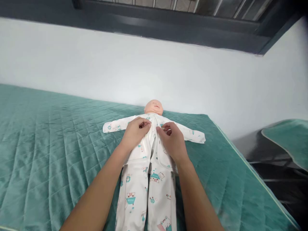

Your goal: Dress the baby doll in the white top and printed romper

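A baby doll [154, 107] lies on its back on a teal quilted mattress [48, 138], head toward the wall. It wears a white sleepsuit [134, 195] with small teal prints, sleeves spread to both sides. My left hand [135, 132] rests on the doll's chest, fingers curled and pinching the left edge of the suit's front opening. My right hand [171, 138] lies beside it, fingers bent, pinching the right edge of the opening. Both forearms reach in from the bottom of the view.
A white wall [96, 67] runs behind the mattress, with a dark window frame [168, 29] above. The mattress's right edge [240, 160] drops to a dark floor. A second teal mattress corner [288, 138] shows at the right.
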The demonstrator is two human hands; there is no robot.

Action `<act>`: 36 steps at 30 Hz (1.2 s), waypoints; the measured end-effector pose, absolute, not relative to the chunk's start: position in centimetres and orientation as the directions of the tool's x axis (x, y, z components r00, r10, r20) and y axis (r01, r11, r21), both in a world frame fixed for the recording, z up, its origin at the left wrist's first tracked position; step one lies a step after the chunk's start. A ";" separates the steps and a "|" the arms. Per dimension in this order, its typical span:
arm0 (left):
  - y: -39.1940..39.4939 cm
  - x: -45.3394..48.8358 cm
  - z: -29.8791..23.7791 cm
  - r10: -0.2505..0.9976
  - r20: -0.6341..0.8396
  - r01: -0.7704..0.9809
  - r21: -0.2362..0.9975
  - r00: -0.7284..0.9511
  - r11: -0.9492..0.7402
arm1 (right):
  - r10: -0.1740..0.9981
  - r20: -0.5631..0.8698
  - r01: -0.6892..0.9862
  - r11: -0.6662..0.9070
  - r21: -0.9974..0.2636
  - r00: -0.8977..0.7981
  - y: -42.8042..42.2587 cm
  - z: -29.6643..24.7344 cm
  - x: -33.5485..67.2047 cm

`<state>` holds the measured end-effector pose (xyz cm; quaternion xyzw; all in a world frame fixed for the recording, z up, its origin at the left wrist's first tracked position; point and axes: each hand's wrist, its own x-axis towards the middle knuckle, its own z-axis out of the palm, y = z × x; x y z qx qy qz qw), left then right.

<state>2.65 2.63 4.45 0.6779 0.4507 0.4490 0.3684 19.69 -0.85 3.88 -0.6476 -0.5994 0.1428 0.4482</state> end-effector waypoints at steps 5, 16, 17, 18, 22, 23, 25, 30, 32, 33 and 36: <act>3.2 2.5 3.9 0.948 0.206 0.220 0.940 0.243 -0.260 | 0.917 0.370 0.824 0.091 -0.560 0.150 -1.6 5.0 18.6; 3.1 4.0 6.0 0.921 0.205 0.150 0.952 0.331 -0.266 | 0.947 0.148 0.326 0.050 -0.944 0.284 -0.8 5.9 19.8; 3.2 3.8 6.0 0.919 0.191 0.129 0.960 0.344 -0.248 | 0.953 0.135 0.290 0.053 -0.956 0.273 -0.8 5.8 19.7; 3.3 3.6 5.9 0.918 0.180 0.101 0.968 0.354 -0.229 | 0.956 0.127 0.266 0.055 -0.962 0.263 -0.8 5.7 19.6; 3.4 3.3 5.2 0.919 0.157 0.020 0.984 0.361 -0.176 | 0.957 0.116 0.245 0.049 -0.968 0.266 -0.8 5.3 19.0; 3.4 3.3 5.0 0.922 0.159 0.013 0.984 0.352 -0.175 | 0.957 0.106 0.236 0.042 -0.971 0.269 -0.7 5.1 18.9; 3.2 3.4 4.5 0.930 0.167 0.007 0.984 0.327 -0.179 | 0.960 0.090 0.188 0.040 -0.981 0.267 -0.6 4.7 19.0; 3.0 3.5 3.5 0.943 0.194 -0.019 0.980 0.269 -0.196 | 0.967 0.125 0.105 0.104 -0.989 0.222 -0.6 3.9 19.1; 3.0 3.6 3.3 0.948 0.208 -0.031 0.978 0.239 -0.207 | 0.971 0.136 0.114 0.115 -0.987 0.197 -0.7 4.0 19.1; 3.1 3.6 3.2 0.949 0.214 -0.032 0.977 0.230 -0.212 | 0.974 0.137 0.124 0.116 -0.985 0.180 -0.8 4.1 19.1; 3.3 3.6 3.0 0.943 0.224 -0.043 0.975 0.246 -0.220 | 0.980 0.144 0.192 0.117 -0.974 0.133 -0.8 4.3 19.0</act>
